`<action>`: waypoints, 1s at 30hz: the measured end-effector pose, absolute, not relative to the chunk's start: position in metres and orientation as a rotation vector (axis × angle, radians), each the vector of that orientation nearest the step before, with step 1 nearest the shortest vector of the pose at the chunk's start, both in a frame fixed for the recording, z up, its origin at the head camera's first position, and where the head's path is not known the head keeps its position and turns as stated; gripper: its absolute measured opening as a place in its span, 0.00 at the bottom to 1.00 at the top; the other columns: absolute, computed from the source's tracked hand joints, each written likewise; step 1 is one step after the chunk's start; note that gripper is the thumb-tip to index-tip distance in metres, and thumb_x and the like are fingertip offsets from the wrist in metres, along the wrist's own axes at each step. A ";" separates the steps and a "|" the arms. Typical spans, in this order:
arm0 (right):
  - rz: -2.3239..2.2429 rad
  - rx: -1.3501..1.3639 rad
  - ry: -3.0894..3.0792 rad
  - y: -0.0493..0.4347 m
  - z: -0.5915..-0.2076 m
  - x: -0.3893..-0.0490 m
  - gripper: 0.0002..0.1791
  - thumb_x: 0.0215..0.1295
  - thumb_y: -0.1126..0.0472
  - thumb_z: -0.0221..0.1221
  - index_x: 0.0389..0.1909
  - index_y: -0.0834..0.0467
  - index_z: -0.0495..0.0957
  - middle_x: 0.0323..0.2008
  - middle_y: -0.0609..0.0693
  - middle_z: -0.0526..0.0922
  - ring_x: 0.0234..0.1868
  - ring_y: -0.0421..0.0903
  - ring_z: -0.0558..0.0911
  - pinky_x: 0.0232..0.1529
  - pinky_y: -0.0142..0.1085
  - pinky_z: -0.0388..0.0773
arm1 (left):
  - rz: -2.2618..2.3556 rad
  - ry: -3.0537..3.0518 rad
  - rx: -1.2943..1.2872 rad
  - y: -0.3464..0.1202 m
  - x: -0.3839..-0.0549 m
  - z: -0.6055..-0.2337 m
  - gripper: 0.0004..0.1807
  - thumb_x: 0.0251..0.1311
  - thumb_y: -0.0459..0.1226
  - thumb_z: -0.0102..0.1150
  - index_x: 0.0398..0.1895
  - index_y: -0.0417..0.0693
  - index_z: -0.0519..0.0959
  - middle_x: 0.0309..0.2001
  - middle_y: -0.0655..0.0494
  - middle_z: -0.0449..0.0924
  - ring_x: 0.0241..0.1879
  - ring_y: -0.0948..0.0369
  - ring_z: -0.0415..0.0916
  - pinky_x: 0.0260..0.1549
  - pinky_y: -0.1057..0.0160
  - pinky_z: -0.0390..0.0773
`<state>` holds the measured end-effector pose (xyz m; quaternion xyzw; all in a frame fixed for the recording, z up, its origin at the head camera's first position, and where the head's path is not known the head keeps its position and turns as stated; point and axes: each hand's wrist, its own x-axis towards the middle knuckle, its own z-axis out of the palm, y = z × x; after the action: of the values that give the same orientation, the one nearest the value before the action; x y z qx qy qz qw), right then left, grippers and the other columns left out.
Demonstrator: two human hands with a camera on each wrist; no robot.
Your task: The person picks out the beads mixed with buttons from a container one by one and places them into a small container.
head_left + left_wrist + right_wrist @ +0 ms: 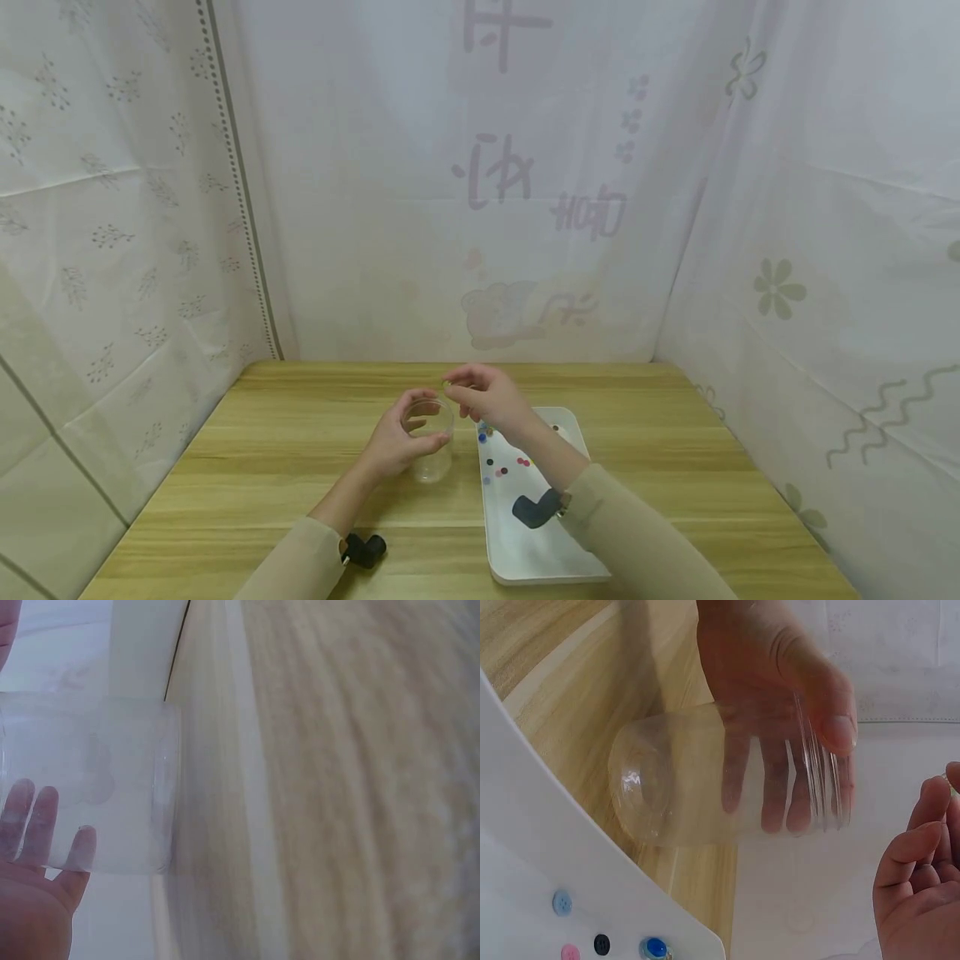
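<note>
A clear, see-through jar [431, 468] with an open, ridged mouth is gripped near the top by my left hand [392, 442]. Its thumb crosses the near side, and the other fingers [774, 787] show through the far wall. I see nothing inside the jar. To the right of the mouth and slightly above it, my right hand [491, 402] pinches a tiny yellowish-green thing [447, 384] between thumb and fingertip. The fingertips mostly hide it, so its kind cannot be told. In the left wrist view, the jar [127, 787] stands close to the table surface.
Right of the jar lies a white rectangular tray [525, 542], partly under my right forearm. Several small buttons are scattered on it, among them a light blue button [562, 902], a black button [601, 944] and a pink button [571, 952]. A shiny blue piece [656, 947] lies near its edge.
</note>
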<state>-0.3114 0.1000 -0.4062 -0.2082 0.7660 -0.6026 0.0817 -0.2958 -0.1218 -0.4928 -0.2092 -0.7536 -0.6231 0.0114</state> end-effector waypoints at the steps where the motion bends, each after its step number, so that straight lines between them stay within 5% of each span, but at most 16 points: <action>1: -1.800 -0.625 2.284 0.099 -0.406 -0.311 0.15 0.76 0.59 0.67 0.59 0.58 0.85 0.39 0.45 0.85 0.32 0.43 0.80 0.31 0.31 0.76 | -1.947 -2.350 -0.650 -0.122 -0.296 -0.493 0.39 0.64 0.38 0.77 0.75 0.47 0.69 0.74 0.34 0.75 0.74 0.42 0.74 0.76 0.31 0.70; 10: -1.777 -0.652 2.262 0.088 -0.411 -0.310 0.17 0.76 0.56 0.68 0.60 0.60 0.84 0.44 0.52 0.87 0.32 0.43 0.81 0.30 0.30 0.75 | -1.926 -2.362 -0.631 -0.123 -0.294 -0.494 0.36 0.63 0.37 0.78 0.72 0.51 0.71 0.72 0.45 0.78 0.74 0.44 0.74 0.76 0.34 0.73; 30: -1.658 -0.719 2.411 0.076 -0.424 -0.309 0.13 0.76 0.56 0.68 0.56 0.54 0.87 0.48 0.54 0.88 0.32 0.43 0.83 0.36 0.35 0.84 | -1.922 -2.372 -0.628 -0.125 -0.290 -0.493 0.39 0.63 0.39 0.77 0.75 0.50 0.69 0.74 0.47 0.77 0.75 0.45 0.73 0.76 0.36 0.74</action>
<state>-0.3087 0.0759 -0.4241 -0.2383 0.7984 -0.5492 0.0641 -0.2902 -0.1247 -0.4930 -0.2014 -0.7611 -0.6165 0.0123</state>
